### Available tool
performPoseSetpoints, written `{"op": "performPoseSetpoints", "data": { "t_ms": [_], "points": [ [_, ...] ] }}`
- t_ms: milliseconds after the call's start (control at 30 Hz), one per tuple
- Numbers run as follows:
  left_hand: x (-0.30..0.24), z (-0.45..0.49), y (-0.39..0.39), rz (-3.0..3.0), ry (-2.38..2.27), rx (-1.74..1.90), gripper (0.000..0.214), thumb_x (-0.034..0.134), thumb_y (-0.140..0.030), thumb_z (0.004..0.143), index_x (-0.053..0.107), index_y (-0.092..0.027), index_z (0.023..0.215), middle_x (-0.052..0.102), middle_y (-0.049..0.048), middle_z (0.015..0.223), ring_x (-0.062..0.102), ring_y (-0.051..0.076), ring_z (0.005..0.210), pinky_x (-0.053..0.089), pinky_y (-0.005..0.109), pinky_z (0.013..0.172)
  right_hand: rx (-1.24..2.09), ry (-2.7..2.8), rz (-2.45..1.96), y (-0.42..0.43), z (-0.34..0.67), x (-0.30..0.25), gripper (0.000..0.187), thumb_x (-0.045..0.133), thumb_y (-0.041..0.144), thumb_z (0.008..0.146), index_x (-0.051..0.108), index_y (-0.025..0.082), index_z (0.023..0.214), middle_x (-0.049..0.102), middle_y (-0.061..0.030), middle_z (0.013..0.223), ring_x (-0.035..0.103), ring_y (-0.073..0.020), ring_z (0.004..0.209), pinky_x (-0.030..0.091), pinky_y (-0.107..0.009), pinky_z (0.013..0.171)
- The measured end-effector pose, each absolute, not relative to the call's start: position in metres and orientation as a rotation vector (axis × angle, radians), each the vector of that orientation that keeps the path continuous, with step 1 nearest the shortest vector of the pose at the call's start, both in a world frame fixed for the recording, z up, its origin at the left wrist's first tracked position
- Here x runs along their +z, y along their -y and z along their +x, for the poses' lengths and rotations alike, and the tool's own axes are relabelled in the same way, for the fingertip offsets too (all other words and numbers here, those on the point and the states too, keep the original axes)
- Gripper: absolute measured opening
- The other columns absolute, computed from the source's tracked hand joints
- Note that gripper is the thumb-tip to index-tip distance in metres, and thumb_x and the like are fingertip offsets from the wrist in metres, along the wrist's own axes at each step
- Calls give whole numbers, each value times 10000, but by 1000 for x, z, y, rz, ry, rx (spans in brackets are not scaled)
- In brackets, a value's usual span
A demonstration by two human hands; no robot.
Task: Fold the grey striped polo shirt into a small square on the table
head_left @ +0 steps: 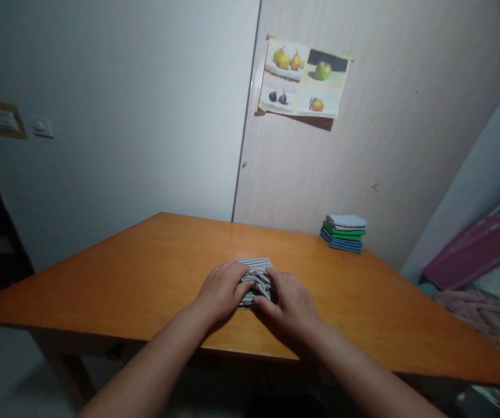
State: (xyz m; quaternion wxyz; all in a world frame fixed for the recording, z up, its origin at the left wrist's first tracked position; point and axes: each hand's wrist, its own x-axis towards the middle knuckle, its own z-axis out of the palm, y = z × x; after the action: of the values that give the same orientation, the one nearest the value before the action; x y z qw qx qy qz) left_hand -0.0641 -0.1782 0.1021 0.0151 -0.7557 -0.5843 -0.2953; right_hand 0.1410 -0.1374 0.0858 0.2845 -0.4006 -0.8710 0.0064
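Observation:
A grey-and-white striped cloth lies bunched in a small folded bundle near the front middle of the table. From its left side, my left hand grips the cloth, fingers and thumb curled on its edge. My right hand holds the opposite side, with the thumb at the near part and the fingers at the far part. Loose folds stand up between the two hands. Parts of the cloth's edges are hidden under my fingers.
The orange-brown wooden table stands against the wall. A stack of folded cloths, grey, green and blue, sits at its back right corner. Pink bedding lies beyond the right edge. A fruit picture sheet hangs on the pale panel.

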Motion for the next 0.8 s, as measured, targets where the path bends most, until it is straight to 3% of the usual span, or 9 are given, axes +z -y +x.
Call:
{"op": "performPoseSetpoints", "data": {
  "t_ms": [200,400,700,800],
  "points": [
    [101,-67,182,-2376,1685,-815,158,542,-371,963,626,-243,1006,685,61,1067,601,237,1008,455,356,899,-196,2416,-1090,130,135,87,115,544,227,937,625,210,1017,659,-74,1004,552,-230,941,372,-306,793],
    [93,-72,189,-2378,1548,-608,116,507,-133,908,550,-220,971,640,73,1055,566,241,983,447,377,910,-253,2433,-997,125,133,72,183,541,88,877,610,208,997,620,-90,1030,508,-234,953,367,-306,802],
    [82,-85,200,-2493,1559,-608,193,526,-120,832,528,-234,987,612,60,1061,558,243,1012,448,376,917,255,2553,-860,120,162,84,493,511,46,792,610,231,1238,629,-70,1150,543,-223,1071,431,-328,937],
    [78,-86,201,-2512,1617,-692,246,513,-118,828,532,-242,1040,612,53,1073,563,236,1016,452,359,893,318,2545,-844,122,174,85,533,606,154,811,550,219,1337,622,-84,1231,549,-237,1110,438,-349,960]
  ]
}}
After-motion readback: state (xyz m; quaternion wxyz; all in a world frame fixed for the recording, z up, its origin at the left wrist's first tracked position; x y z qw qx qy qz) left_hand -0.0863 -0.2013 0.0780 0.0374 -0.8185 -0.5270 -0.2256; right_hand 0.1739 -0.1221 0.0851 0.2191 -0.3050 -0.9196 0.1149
